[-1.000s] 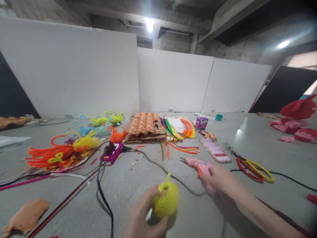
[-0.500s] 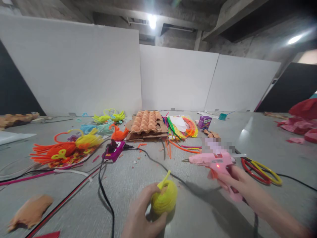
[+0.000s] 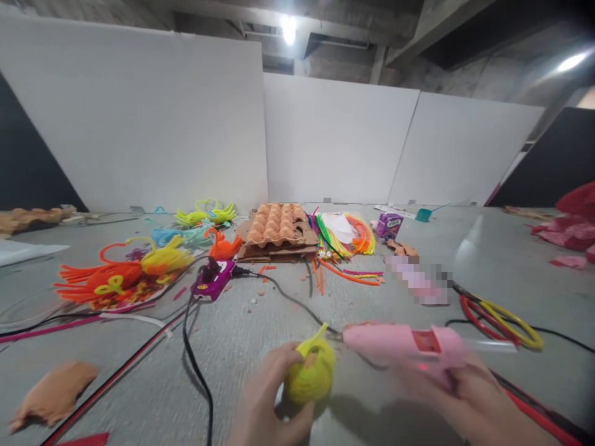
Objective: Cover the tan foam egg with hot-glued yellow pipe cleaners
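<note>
My left hand (image 3: 274, 396) grips a round yellow-green ball (image 3: 309, 378) wound from fuzzy pipe cleaners, close to the floor. A short end sticks up from its top, beside a small tan patch showing through the windings. In my right hand (image 3: 469, 390) is a pink hot glue gun (image 3: 395, 344) with a small red light lit. Its nozzle points left, just right of the ball's upper side; whether it touches I cannot tell. A clear glue stick (image 3: 493, 345) juts from its rear.
A purple power strip (image 3: 214, 282) with black cables lies left of centre. Behind are an egg tray (image 3: 277, 224), pipe cleaners (image 3: 360, 234) and a purple box (image 3: 389, 225). Orange and yellow pipe-cleaner figures (image 3: 121, 275) sit at left. Red-and-yellow-handled pliers (image 3: 506, 322) lie at right.
My right hand has brought the glue gun down and toward the ball, turning it so its other face shows. My left hand and the ball have barely moved.
</note>
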A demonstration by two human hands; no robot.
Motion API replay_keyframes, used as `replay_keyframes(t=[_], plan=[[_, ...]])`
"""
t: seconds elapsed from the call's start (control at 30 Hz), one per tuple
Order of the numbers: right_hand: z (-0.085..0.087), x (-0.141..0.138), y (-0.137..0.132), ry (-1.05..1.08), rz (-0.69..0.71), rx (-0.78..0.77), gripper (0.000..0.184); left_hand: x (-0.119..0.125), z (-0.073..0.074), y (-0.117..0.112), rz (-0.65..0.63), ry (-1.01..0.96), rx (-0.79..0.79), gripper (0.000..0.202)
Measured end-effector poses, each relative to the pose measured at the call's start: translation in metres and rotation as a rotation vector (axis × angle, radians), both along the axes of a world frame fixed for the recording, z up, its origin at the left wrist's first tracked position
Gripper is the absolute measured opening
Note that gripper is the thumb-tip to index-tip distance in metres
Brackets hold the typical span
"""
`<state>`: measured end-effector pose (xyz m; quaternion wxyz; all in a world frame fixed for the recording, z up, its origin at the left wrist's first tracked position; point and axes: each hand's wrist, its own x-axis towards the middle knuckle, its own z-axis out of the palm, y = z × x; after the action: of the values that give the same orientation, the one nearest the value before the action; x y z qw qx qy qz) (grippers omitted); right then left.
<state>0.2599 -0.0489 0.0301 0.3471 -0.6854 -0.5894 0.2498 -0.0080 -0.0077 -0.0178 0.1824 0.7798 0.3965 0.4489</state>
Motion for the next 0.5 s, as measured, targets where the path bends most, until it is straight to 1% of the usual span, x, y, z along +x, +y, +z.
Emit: replay_keyframes(t=[0.1,0.2,0.27,0.3,0.4,0.47,0.5], plan=[[0.002,0.004,0.013,0.078,-0.108,0.033,0.038,-0.001,-0.001,0.001,0.013,0.030,-0.019,0.043],[-0.001,0.013,0.030,0.283,-0.178,0.012,0.043,-0.001,-0.003,0.002,0.027,0.044,-0.028,0.041],[-0.008,0.016,0.040,0.392,-0.130,-0.062,0.046,-0.002,-0.006,0.004,0.030,0.053,-0.013,0.042],[-0.013,0.016,0.044,0.412,-0.096,-0.099,0.048,-0.002,-0.007,0.004,0.029,0.060,-0.007,0.042],[-0.025,0.014,0.051,0.395,-0.015,-0.162,0.048,-0.004,-0.013,0.006,0.023,0.091,-0.027,0.043],[-0.025,0.013,0.050,0.361,0.033,-0.199,0.043,-0.006,-0.016,0.006,0.023,0.119,-0.054,0.044],[-0.023,0.014,0.049,0.331,0.055,-0.221,0.040,-0.008,-0.017,0.006,0.021,0.126,-0.064,0.046]])
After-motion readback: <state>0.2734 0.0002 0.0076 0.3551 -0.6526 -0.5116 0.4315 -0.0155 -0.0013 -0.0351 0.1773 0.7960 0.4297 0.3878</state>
